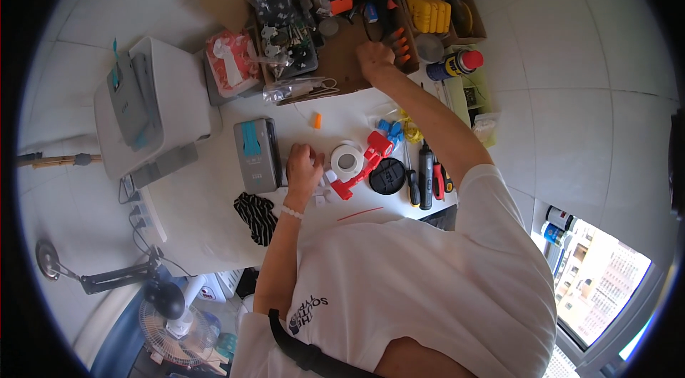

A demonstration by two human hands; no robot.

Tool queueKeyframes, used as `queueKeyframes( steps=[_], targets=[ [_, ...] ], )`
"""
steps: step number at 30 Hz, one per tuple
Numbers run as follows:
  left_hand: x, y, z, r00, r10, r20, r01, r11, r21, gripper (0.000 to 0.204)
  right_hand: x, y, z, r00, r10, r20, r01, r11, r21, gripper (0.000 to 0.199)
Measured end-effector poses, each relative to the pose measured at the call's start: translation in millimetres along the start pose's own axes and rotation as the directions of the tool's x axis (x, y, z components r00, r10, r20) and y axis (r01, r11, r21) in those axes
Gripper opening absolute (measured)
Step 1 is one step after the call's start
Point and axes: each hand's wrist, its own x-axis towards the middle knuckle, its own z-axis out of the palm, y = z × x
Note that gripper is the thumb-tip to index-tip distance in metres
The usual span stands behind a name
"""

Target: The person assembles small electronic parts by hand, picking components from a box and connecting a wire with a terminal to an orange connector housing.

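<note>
My right hand [374, 58] reaches into an open cardboard box [341, 60] at the back, its fingers curled down near the right inner wall. Whatever it may grip is hidden. Several orange-tipped pieces [402, 48] lie just right of it. My left hand [305, 166] rests on the table with bent fingers, closed over something I cannot make out. Beside that hand are a grey box with a teal patch [258, 155], a white tape roll [347, 160] and small white pieces [320, 196]. A red tool-like thing [365, 162] lies against the roll, next to a round black lens cap [388, 176].
Screwdrivers [414, 189] and red-handled pliers [438, 182] lie at the right. A spray can with a red cap [455, 65] stands behind them. A white printer-like machine [153, 110] is at the left, with a striped black cloth [255, 218] nearer me. An orange piece [317, 120] lies mid-table.
</note>
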Motion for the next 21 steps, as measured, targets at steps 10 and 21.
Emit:
queueKeyframes(
  steps=[10,21],
  targets=[
    [1.9,6.4,-4.3,0.998,-0.051,0.045,0.05,0.999,0.02,0.017,0.8,0.8,2.0,0.997,0.066,-0.033,-0.064,0.996,0.067,0.02],
    [0.7,4.7,-2.8,0.997,-0.055,0.047,0.054,0.998,0.035,0.017,4.8,-0.3,6.4,0.993,0.091,-0.07,-0.083,0.991,0.107,0.02]
  ],
)
